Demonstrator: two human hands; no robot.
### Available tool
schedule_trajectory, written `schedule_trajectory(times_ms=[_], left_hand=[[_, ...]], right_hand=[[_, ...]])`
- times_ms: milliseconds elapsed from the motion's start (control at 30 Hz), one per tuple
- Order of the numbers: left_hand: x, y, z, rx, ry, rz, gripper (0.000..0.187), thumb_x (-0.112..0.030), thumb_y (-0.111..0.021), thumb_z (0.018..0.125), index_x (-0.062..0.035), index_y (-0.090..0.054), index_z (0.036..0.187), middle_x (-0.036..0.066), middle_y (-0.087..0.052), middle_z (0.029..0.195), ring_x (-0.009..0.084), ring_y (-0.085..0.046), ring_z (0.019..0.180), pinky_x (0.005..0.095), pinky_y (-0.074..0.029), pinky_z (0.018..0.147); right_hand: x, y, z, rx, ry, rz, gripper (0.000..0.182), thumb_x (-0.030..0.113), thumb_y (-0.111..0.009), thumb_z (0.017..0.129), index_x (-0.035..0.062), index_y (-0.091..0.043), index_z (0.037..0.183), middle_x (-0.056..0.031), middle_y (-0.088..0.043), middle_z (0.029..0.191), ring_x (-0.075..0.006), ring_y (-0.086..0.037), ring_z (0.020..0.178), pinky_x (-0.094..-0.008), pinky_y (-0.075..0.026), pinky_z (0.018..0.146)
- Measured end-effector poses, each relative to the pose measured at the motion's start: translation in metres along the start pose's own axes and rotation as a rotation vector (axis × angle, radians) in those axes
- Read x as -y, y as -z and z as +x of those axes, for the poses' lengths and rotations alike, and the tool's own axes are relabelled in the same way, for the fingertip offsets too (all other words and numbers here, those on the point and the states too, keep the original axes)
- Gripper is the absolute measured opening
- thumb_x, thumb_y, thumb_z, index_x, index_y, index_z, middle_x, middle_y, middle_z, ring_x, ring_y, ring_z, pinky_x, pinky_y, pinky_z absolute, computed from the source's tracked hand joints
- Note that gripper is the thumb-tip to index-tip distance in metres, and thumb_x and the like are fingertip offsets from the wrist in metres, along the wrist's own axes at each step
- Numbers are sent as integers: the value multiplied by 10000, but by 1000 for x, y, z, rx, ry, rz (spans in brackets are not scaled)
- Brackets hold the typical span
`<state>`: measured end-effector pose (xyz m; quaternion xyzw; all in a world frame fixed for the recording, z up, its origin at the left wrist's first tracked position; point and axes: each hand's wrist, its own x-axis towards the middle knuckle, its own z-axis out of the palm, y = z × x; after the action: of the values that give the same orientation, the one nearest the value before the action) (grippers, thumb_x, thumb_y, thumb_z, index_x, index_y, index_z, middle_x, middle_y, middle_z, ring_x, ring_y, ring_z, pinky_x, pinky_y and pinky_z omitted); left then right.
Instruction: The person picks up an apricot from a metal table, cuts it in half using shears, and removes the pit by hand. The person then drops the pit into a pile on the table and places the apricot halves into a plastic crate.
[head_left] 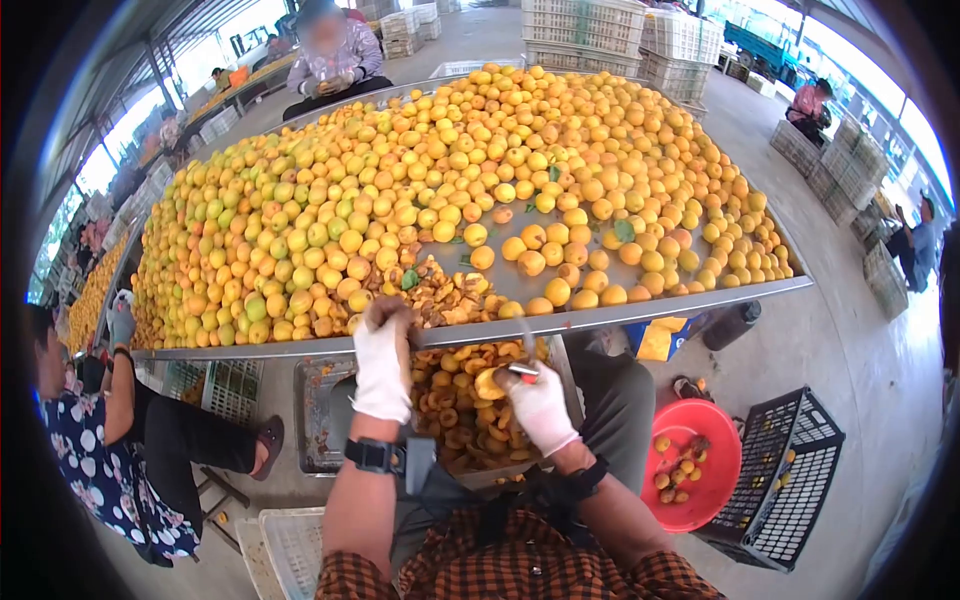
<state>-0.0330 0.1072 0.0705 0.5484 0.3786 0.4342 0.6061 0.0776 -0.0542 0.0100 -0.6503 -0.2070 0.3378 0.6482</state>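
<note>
My left hand (381,365), in a white glove with stained fingertips, is over the near edge of the metal table (590,319), beside a heap of apricot scraps (450,295). Its fingers are bent together; what they hold, if anything, is hidden. Gripped in my gloved right hand (543,408) is a small knife (522,372) with a red and black handle, its blade blurred and pointing up. An apricot half (489,384) is at that hand's fingers. Below both hands, between my knees, a crate holds many apricot halves (465,425). Whole apricots (400,190) cover much of the table.
Right of my knee are a red basin (715,470) with some apricots, a black crate (790,500) and a dark bottle (732,325). A person (110,430) sits close on the left, another (335,60) across the table. Stacked crates (585,30) stand behind.
</note>
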Motion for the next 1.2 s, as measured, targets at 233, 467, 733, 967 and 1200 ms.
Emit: schedule_trajectory(times_ms=[233, 467, 733, 967, 1200], left_hand=[[-8, -71, 26, 323, -358, 1100, 420, -262, -644, 761, -66, -628, 1132, 162, -619, 1159, 314, -576, 1095, 368, -447, 940], [26, -170, 41, 654, -236, 1192, 494, -426, -665, 714, -43, -636, 1025, 189, -663, 947, 347, -625, 924, 417, -471, 809], [7, -161, 19, 735, -223, 692, 453, -219, -722, 739, -33, -608, 1135, 139, -654, 1053, 242, -640, 955, 331, -488, 840], [-6, -96, -46, 633, -160, 299, 527, -91, -745, 740, 12, -540, 1215, 78, -592, 1176, 167, -537, 1102, 292, -405, 973], [-18, -63, -77, 757, 258, -191, 466, -300, -552, 939, 8, -478, 1281, 73, -564, 1193, 155, -521, 1100, 272, -376, 978]], right_hand=[[21, 13, -6, -45, -149, 344, 199, 91, -653, 855, 14, -598, 1030, -6, -607, 827, -57, -537, 710, -209, -447, 651], [8, 59, -8, -184, -215, 469, 180, 98, -637, 863, 26, -598, 1023, 11, -590, 752, -38, -467, 521, -198, -376, 461], [26, 77, -1, -187, -124, 522, 152, 123, -594, 895, 28, -586, 1013, -6, -562, 679, -81, -464, 415, -215, -370, 389], [67, 58, -8, 18, -112, 662, 400, 111, -571, 895, 12, -469, 1268, 15, -452, 604, -83, -403, 393, -239, -362, 376], [72, 40, -29, 151, 228, 220, 546, -28, -617, 790, -2, -435, 1304, -45, -609, 948, -72, -516, 530, -200, -423, 479]])
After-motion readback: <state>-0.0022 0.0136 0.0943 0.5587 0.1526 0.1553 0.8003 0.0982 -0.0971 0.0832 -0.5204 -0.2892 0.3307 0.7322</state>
